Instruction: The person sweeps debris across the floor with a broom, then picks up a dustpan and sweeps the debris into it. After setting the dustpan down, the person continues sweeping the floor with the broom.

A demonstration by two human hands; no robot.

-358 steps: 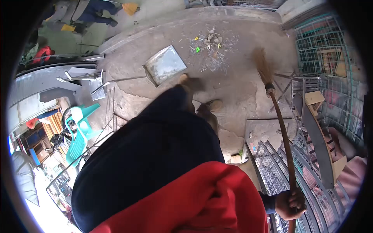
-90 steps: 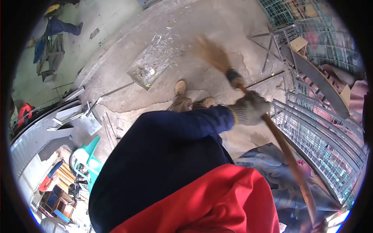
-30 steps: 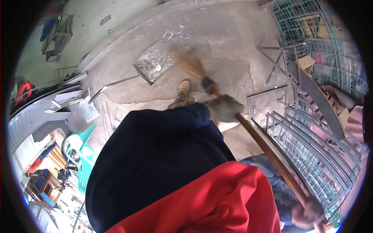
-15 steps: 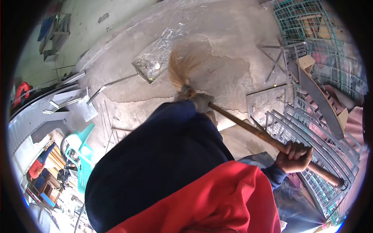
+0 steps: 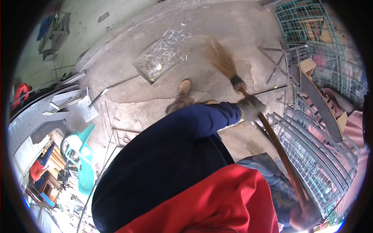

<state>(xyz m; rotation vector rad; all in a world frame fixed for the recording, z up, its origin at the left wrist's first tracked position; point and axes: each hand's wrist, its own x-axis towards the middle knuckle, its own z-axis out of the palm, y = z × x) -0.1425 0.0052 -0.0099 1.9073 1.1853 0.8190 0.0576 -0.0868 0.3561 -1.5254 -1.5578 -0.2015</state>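
Note:
A straw broom (image 5: 225, 60) with a wooden handle (image 5: 280, 153) slants across the right half of the view. My gloved left hand (image 5: 251, 108) is wrapped round the handle just below the bristle binding. Blurred by motion, my right hand (image 5: 305, 215) grips the handle's far end at the lower right. The bristles are at the floor, right of a pile of thin metal scraps (image 5: 173, 42). Left of the bristles, a flat metal pan (image 5: 152, 80) with a long handle (image 5: 116, 85) lies beside and under scraps, with a small pale round object (image 5: 158, 66) on it.
Metal frames and racks (image 5: 311, 149) stand at the right, near green wire mesh (image 5: 303, 27). A turquoise plastic chair (image 5: 84, 163) is at the left. A boot (image 5: 184, 86) shows on the floor (image 5: 136, 112). Another person in red (image 5: 37, 170) is at the far left.
The broom's bristles have swung right, away from the scraps. My left hand has moved right, and my right hand has moved down toward the lower edge. The boot has come into view.

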